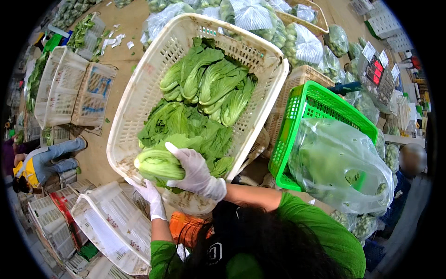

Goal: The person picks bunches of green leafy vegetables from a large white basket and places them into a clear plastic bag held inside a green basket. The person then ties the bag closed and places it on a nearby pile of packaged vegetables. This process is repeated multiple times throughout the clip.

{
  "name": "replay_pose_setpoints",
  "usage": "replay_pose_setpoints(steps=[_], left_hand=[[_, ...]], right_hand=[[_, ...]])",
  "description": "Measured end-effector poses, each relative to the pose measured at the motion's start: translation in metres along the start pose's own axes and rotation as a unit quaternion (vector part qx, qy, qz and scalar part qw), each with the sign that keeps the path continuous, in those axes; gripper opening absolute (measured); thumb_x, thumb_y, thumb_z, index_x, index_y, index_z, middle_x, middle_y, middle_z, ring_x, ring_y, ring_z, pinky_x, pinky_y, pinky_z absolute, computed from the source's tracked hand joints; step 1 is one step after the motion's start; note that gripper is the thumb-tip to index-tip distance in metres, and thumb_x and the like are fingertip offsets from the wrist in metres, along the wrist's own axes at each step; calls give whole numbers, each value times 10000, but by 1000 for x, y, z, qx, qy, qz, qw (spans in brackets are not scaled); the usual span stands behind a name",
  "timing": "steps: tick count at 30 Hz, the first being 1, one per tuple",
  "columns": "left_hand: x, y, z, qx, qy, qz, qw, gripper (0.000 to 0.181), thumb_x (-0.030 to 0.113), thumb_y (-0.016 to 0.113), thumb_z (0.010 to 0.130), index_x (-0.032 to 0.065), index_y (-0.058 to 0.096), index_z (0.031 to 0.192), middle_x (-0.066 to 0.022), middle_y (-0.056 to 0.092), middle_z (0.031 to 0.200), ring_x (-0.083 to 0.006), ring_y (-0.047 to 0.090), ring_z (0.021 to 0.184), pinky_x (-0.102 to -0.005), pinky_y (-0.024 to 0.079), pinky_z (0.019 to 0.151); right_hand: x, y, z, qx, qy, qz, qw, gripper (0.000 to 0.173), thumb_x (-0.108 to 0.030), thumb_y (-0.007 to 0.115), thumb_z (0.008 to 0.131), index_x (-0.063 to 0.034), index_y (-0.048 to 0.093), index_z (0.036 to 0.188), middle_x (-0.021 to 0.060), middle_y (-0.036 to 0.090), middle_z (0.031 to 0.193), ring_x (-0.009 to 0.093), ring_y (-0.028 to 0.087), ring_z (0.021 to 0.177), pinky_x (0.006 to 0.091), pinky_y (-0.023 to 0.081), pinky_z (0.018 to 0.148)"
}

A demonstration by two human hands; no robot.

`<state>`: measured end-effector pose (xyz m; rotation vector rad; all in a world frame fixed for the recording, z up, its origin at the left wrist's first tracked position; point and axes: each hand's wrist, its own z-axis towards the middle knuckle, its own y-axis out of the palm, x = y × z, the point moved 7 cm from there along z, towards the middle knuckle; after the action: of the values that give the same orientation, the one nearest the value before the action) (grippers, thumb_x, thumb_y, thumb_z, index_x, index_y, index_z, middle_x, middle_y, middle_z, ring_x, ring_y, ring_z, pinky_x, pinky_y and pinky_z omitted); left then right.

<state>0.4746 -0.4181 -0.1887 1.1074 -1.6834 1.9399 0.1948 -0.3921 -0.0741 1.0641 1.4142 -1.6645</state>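
My right hand [198,173], in a white glove, grips a leafy green vegetable head [156,164] with its pale cut stem toward the left. This head is above the near end of a large white plastic basket [136,94]. My left hand [148,196], also gloved, is just below the head near the basket's near rim, its fingers apart and apparently holding nothing. Inside the basket, several similar leafy heads [212,83] lie side by side in the far row. More leafy greens [184,122] fill the nearer part, partly covered by my right hand and the held head.
A green plastic crate [289,139] with a clear plastic bag [334,160] stands right, below a digital scale [376,75]. Bagged vegetables [251,17] lie behind the basket. Stacked white crates [115,226] and a bent-over person [45,167] are left; an orange crate [188,228] is near me.
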Motion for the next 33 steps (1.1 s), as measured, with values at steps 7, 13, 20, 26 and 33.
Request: replay_pose_setpoints(steps=[7,13,20,26,33], left_hand=[[-34,-9,14,48,97,97,989,775,156,568,929,115,67,1519,-254,201,1518,-334,345,1347,-378,294,1107],[35,14,-22,-40,-34,264,963,800,318,610,909,75,128,1500,-312,363,1383,-396,426,1255,-483,391,1015],[354,69,-266,-293,294,-202,887,820,218,781,692,-4,397,1382,-170,431,1378,-295,414,1280,-397,333,1078],[477,106,-463,-607,336,-163,701,831,201,804,696,-30,390,1379,-77,560,1130,-167,548,1009,-303,430,906],[481,93,-459,-543,114,-166,815,344,250,569,927,-22,644,1125,-78,672,868,-48,547,534,-158,372,440]], right_hand=[[73,82,-27,-242,-57,-184,951,878,-378,652,740,49,300,1423,270,434,1366,348,496,1164,374,403,996],[-1,-118,-132,-232,-10,176,957,648,-327,646,858,12,429,1365,216,563,1254,290,588,1081,348,452,953],[-24,-437,-353,173,262,256,914,210,-89,603,891,3,684,1061,93,689,1039,137,641,893,288,510,822],[43,-503,-359,254,204,-179,928,277,-200,593,884,-72,648,1123,120,675,1014,243,641,941,319,491,858],[154,-371,-231,-180,167,-498,832,1123,-627,724,625,-11,265,1445,224,482,1326,347,470,1216,458,332,1036]])
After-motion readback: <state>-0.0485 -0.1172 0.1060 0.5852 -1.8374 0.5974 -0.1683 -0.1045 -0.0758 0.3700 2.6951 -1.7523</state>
